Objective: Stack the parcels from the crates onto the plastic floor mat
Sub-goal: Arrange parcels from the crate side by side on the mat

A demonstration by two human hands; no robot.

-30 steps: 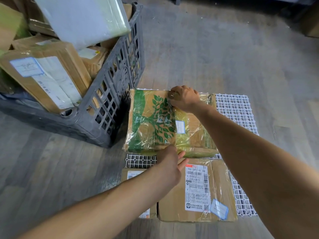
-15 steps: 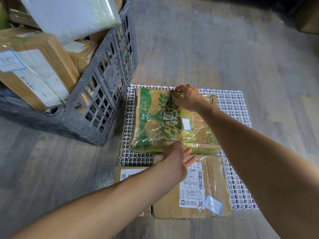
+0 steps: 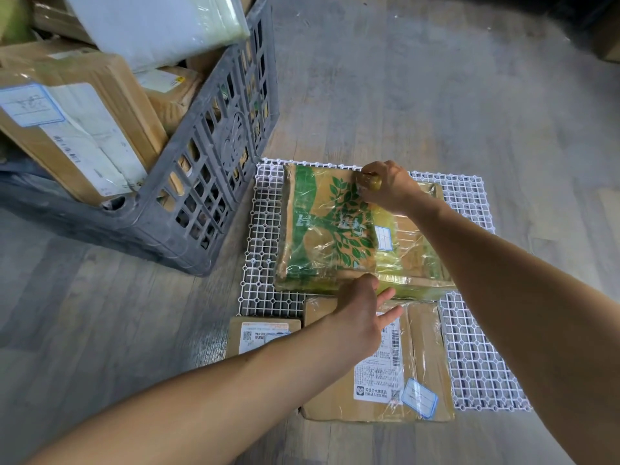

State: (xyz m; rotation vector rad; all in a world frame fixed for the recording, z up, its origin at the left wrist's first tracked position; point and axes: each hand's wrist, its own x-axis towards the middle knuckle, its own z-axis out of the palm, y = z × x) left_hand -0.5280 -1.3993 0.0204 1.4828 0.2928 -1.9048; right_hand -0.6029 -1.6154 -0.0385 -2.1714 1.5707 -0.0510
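Our right hand (image 3: 389,187) curls over the far edge of the green leaf-printed parcel (image 3: 328,229); our left hand (image 3: 359,313) touches its near edge, fingers loosely spread. The parcel lies on the white floor mat (image 3: 265,229), right of the grey crate (image 3: 214,182).

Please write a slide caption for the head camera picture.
The right hand grips and the left hand touches a leaf-printed parcel on the white floor mat, beside a grey crate.

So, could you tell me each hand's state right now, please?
Left hand: at the near edge of the green-leaf parcel; grip cannot be told.
Right hand: grips that parcel's far edge.
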